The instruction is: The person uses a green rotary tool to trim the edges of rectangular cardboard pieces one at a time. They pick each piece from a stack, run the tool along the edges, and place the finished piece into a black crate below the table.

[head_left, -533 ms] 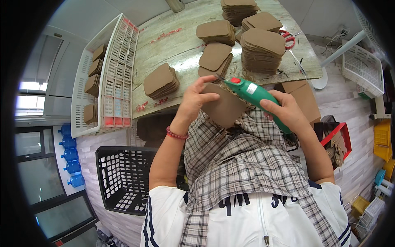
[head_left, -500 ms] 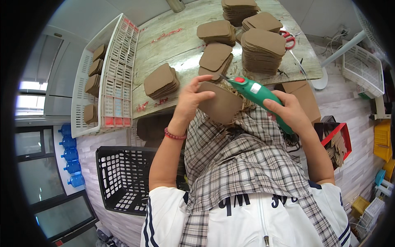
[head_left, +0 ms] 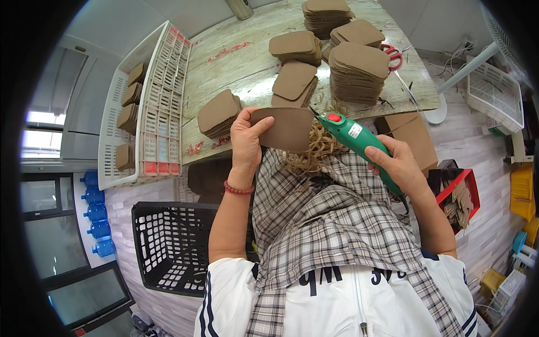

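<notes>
Just above the middle of the frame, the left hand (head_left: 247,137) pinches a brown cardboard piece (head_left: 283,129) with rounded corners, thumb across its near face and the other fingers behind, so its grip is closed on the left end of the piece. The piece is held flat toward the camera, over the near edge of the worktop (head_left: 236,73) and above a tangle of thin cardboard trimmings (head_left: 314,151) lying on the checked apron (head_left: 331,230).

Right of centre, the right hand (head_left: 396,165) is wrapped around the body of a green electric cutter (head_left: 359,140), its grip closed on the handle, with the red button facing up and the tip touching the upper right corner of the piece.

To do this well, I judge the left hand should hold the piece stiff and level, fingers well back from the cut line, while the cutter follows the rim in one steady pass so the strip falls clear onto the lap.

Both forearms rise from the lower edge; the left is nearly vertical with a red bead bracelet (head_left: 238,190) at the wrist, the right slants in from the lower right with the wrist bent inward.

Stacks of finished pieces (head_left: 359,70) sit toward the upper part of the frame, and a white crate (head_left: 149,112) holds more at upper left
</notes>
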Demonstrator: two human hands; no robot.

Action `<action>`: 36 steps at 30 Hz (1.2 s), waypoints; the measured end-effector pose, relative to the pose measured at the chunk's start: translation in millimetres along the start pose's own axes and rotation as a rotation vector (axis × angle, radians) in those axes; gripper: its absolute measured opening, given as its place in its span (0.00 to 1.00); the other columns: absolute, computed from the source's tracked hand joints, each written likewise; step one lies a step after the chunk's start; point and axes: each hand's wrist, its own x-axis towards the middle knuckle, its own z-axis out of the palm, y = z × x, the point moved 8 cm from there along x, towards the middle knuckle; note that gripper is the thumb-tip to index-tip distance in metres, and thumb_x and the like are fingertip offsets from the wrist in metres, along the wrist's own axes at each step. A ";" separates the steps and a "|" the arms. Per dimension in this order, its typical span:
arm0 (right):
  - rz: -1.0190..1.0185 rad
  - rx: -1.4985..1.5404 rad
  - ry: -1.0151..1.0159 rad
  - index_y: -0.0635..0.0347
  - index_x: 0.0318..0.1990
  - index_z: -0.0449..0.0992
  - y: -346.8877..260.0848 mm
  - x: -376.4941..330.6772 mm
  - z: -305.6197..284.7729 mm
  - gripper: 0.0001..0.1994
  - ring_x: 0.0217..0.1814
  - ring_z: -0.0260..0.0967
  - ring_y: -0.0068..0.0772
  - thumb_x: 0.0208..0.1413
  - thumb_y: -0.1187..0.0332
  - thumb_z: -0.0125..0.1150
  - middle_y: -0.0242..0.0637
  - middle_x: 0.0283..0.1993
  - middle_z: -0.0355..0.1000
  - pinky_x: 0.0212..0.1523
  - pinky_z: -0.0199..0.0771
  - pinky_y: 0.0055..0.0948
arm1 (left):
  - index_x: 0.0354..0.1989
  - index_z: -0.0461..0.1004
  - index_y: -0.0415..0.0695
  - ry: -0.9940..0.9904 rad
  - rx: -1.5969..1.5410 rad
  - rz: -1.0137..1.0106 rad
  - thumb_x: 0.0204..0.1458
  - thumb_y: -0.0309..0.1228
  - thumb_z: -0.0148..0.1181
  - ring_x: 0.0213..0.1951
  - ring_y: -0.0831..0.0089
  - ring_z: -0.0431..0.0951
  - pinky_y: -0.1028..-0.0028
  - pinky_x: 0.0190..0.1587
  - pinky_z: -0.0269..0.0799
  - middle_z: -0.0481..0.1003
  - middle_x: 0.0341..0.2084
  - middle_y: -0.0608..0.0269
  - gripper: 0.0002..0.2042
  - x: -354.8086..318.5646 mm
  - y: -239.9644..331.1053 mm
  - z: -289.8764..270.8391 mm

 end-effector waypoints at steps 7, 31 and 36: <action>0.005 -0.005 -0.014 0.66 0.42 0.73 -2.9 0.5 0.7 0.16 0.26 0.65 0.16 0.58 0.59 0.59 0.29 0.26 0.68 0.27 0.66 0.18 | 0.37 0.72 0.38 -0.055 0.049 -0.077 0.49 0.17 0.60 0.31 0.78 0.77 0.79 0.36 0.74 0.77 0.30 0.63 0.07 -0.7 -5.4 9.5; -0.015 0.019 -0.137 0.66 0.38 0.75 -3.2 22.7 35.7 0.17 0.25 0.65 0.17 0.55 0.57 0.62 0.29 0.25 0.69 0.26 0.67 0.19 | 0.35 0.73 0.40 -0.271 0.302 -0.272 0.45 0.18 0.62 0.33 0.81 0.74 0.79 0.39 0.71 0.76 0.30 0.68 0.09 -8.1 -6.9 13.5; 0.012 0.019 0.000 0.67 0.37 0.74 9.6 13.4 8.1 0.16 0.25 0.65 0.18 0.56 0.59 0.60 0.31 0.25 0.69 0.27 0.67 0.20 | 0.41 0.72 0.37 0.216 0.188 0.084 0.50 0.20 0.60 0.32 0.75 0.77 0.75 0.39 0.75 0.78 0.33 0.62 0.10 40.0 66.7 -112.8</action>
